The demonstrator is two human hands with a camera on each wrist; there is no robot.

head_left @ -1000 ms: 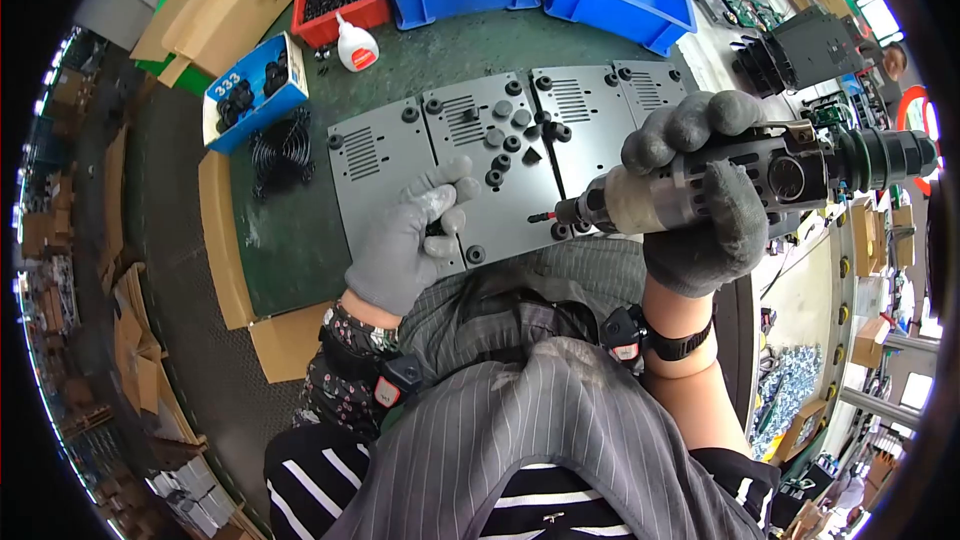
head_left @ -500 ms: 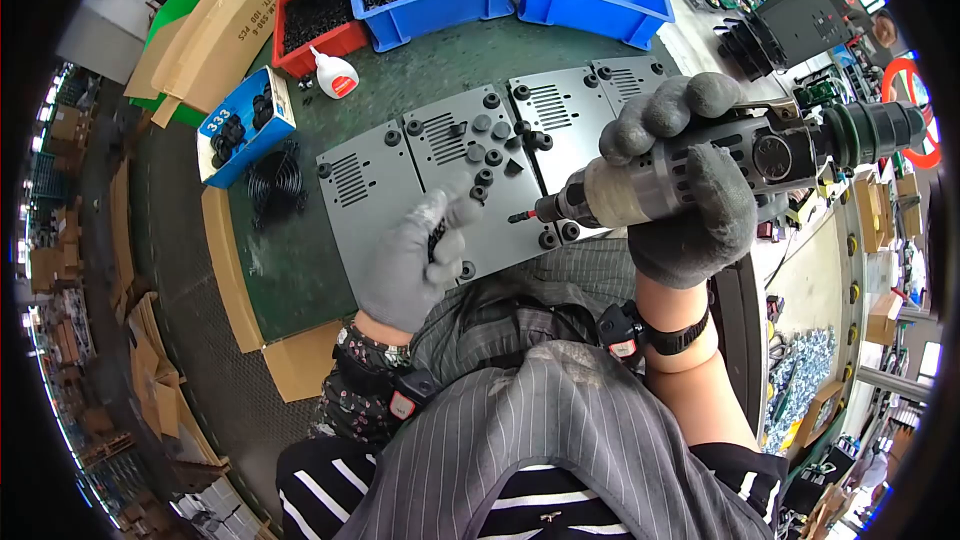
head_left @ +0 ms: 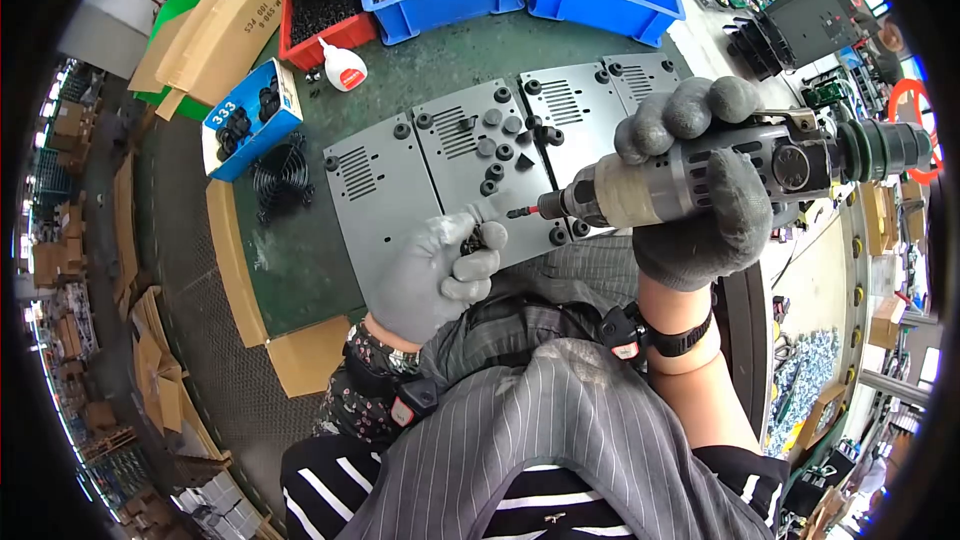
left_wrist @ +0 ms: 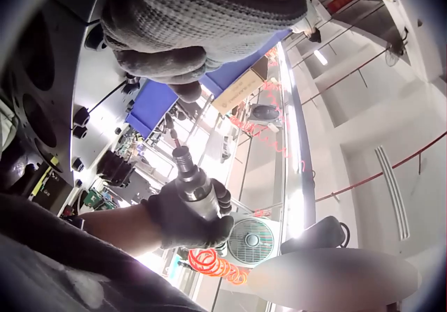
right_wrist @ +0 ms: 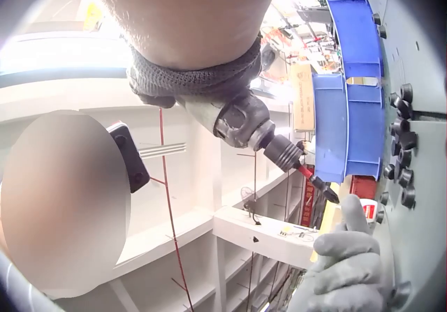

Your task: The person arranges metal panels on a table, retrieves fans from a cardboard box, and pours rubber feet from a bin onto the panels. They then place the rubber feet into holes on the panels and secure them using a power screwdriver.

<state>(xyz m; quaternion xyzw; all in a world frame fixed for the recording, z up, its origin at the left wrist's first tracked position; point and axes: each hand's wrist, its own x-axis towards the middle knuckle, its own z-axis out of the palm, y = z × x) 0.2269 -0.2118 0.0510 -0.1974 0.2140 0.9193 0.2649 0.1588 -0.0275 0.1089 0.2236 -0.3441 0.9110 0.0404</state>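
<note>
The gloved right hand (head_left: 700, 185) grips a grey power screwdriver (head_left: 640, 190), its bit (head_left: 522, 211) pointing left over the panels. The gloved left hand (head_left: 425, 275) has curled fingers pinching small dark pieces (head_left: 471, 240) above the near edge of a grey metal panel (head_left: 460, 175). Black round feet and grey discs (head_left: 492, 118) lie loose on that panel. The bit tip is just right of the left fingertips, apart from them. In the right wrist view the left hand (right_wrist: 346, 270) shows below the bit (right_wrist: 325, 188); in the left wrist view the screwdriver (left_wrist: 195, 186) points up.
Blue bins (head_left: 450, 10) and a red bin (head_left: 325, 35) of small dark parts stand at the back, beside a white bottle (head_left: 343, 68). A small blue box (head_left: 250, 125) and a black fan guard (head_left: 281, 178) lie left, near cardboard (head_left: 235, 260).
The left hand has turned, and the dark pieces now show at its thumb and fingertips, nearer the bit. The right hand keeps its grip on the screwdriver. The head view shifted slightly.
</note>
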